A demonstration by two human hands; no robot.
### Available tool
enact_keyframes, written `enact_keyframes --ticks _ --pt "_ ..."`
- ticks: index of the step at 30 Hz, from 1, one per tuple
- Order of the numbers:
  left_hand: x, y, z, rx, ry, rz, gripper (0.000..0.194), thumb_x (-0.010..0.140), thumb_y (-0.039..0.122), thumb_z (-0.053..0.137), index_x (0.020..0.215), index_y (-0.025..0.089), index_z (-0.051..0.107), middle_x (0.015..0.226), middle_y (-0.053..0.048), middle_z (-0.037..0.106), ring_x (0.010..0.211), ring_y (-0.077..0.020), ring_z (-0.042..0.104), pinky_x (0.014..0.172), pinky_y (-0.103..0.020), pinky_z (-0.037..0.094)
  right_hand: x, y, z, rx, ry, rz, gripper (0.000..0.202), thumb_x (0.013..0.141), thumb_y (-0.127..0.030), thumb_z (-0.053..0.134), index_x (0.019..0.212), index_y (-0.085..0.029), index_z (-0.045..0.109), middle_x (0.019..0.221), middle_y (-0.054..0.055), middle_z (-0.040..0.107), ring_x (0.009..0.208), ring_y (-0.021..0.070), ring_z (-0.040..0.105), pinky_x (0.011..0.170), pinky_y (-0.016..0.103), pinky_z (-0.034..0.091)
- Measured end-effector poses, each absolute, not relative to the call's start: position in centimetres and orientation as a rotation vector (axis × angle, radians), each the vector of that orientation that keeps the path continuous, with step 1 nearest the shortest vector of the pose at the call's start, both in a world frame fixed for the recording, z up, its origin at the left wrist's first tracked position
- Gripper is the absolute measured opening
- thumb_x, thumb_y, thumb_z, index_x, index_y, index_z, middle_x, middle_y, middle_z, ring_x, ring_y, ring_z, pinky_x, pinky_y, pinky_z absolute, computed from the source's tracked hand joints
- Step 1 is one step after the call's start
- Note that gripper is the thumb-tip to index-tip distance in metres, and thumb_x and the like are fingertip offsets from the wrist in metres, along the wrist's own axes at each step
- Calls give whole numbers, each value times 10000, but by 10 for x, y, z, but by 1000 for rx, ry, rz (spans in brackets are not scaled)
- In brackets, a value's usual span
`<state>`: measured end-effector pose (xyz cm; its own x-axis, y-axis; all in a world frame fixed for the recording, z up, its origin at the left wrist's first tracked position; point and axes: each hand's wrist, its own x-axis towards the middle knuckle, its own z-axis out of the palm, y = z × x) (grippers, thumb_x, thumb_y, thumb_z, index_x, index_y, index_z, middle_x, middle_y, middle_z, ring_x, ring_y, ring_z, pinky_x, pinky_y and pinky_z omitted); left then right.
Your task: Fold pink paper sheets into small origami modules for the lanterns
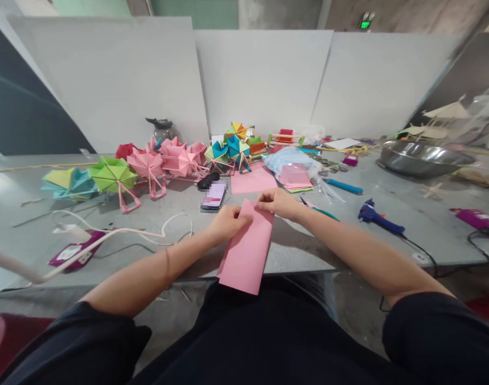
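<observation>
Pink paper (248, 254), seemingly folded, nearer body and right of phone (215, 195); left hand (227, 221) and right hand (280, 203) both pinch its phone-side end. Layers best squared flush, then pressed evenly.

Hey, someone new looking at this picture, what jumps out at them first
Probably the folded pink paper, front and center, pinched by the left hand and right hand. Next come the bright paper shapes spread from the left to the middle of the table, then the shiny metal bowl at the right.
</observation>
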<state>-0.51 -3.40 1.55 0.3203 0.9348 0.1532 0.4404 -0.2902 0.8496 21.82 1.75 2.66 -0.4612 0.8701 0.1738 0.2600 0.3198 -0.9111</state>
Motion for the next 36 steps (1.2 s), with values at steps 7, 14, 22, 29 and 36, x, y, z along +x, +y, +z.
enact_keyframes --ticks 7,14,22,29,36 --pt "2 -31 8 1882 1216 1012 442 960 524 606 667 194 576 633 14 497 612 -141 420 555 -291 280 211 5 9 -938 -1898 985 543 754 -714 848 746 -188 711 700 12 663 649 147 533 617 294 428" --pt "2 -36 6 1909 1169 989 425 995 510 608 752 167 670 686 4 583 655 -152 494 592 -280 354 211 -4 7 -905 -1892 967 561 792 -747 824 779 -197 713 727 24 673 678 163 551 624 298 436" --pt "5 -37 3 1874 1129 1032 415 1003 536 597 798 179 658 763 -13 656 719 -175 566 646 -283 433 209 -4 0 -894 -1874 923 417 855 -609 784 792 -208 687 746 17 682 713 174 577 673 308 480" --pt "7 -38 -1 1866 1114 1014 219 980 374 646 881 178 658 833 -13 703 782 -185 636 716 -284 513 206 -3 -5 -921 -1849 864 271 892 -472 686 804 -219 649 788 20 681 759 187 579 708 315 469" --pt "7 -41 1 1924 1030 927 192 989 350 624 1010 177 704 971 -60 777 912 -247 715 793 -327 567 211 -7 2 -914 -2017 754 218 930 -420 689 880 -208 691 806 17 696 752 181 567 698 309 435"
